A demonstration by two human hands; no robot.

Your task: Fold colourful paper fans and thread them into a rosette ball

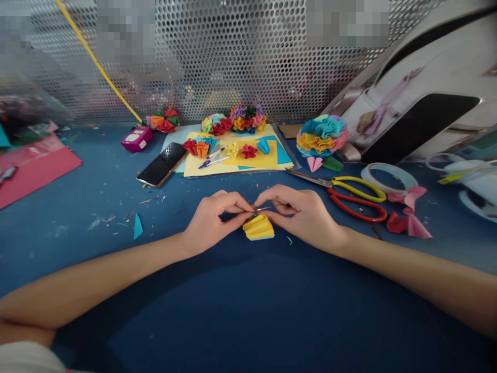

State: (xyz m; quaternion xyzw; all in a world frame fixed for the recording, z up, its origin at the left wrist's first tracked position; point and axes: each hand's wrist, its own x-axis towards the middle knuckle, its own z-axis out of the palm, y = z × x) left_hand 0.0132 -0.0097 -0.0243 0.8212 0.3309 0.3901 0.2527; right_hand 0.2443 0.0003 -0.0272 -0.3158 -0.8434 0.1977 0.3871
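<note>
A small pleated yellow paper piece (259, 227) with a pale blue lower edge hangs between my hands, above the blue table (233, 305). My left hand (217, 220) pinches at its gathered top with thumb and index finger. From the other side, my right hand (301, 212) is closed, its fingertips at the same top edge around a thin shiny strand or strip too small to identify. The fingertips of both hands nearly touch there. Right of my right hand lie scissors (355, 199) with yellow and red handles, blades toward the upper left.
Behind my hands are colored paper sheets (202, 167) with small paper flowers and pens. A phone (162, 165) and purple box (136, 139) lie left. Rightward are a large paper flower (322, 135), tape roll (389, 177), pink paper pieces (411, 212) and white bag (423, 67).
</note>
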